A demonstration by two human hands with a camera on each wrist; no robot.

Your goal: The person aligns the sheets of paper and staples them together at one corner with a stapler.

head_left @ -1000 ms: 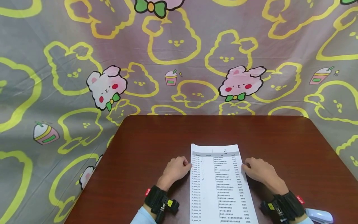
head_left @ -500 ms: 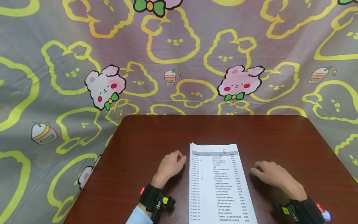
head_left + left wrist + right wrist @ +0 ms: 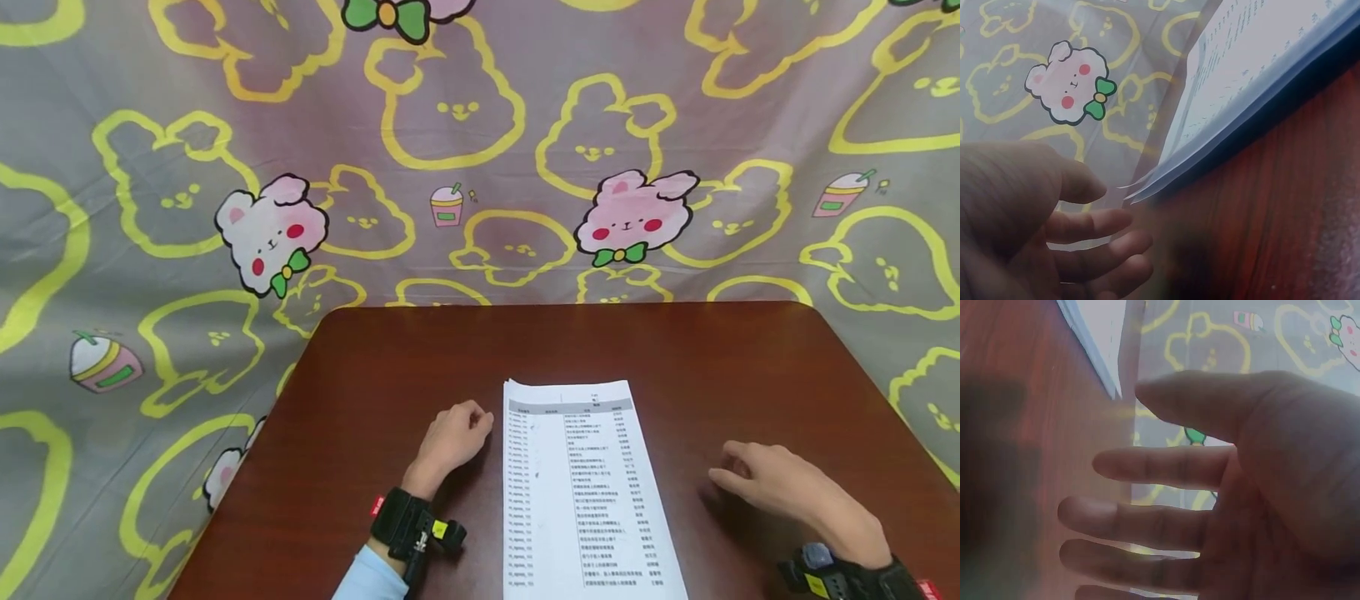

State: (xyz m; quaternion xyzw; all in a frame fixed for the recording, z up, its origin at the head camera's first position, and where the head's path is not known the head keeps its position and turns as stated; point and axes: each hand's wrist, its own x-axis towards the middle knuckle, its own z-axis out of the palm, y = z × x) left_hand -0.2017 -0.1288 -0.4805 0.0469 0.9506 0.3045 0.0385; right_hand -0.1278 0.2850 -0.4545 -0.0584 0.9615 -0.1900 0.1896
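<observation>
A stack of printed paper sheets lies on the brown table, its top page bearing a table of text under a grey header row. Just left of the stack, my left hand rests apart from its edge, fingers loosely bent and holding nothing. The left wrist view shows that hand beside the slightly lifted corner of the sheets. Farther off to the right, my right hand hovers over the table with nothing in it. Its fingers are extended and spread in the right wrist view.
The brown table reaches back to a grey curtain printed with yellow outlines and pink rabbit faces. Black camera straps sit on both wrists, the left strap near the paper. A small bluish object shows at the right wrist strap.
Both hands have left the paper's side edges. The left hand has shifted slightly left, and the right hand has moved well to the right and toward the body. The paper stays on the table.
</observation>
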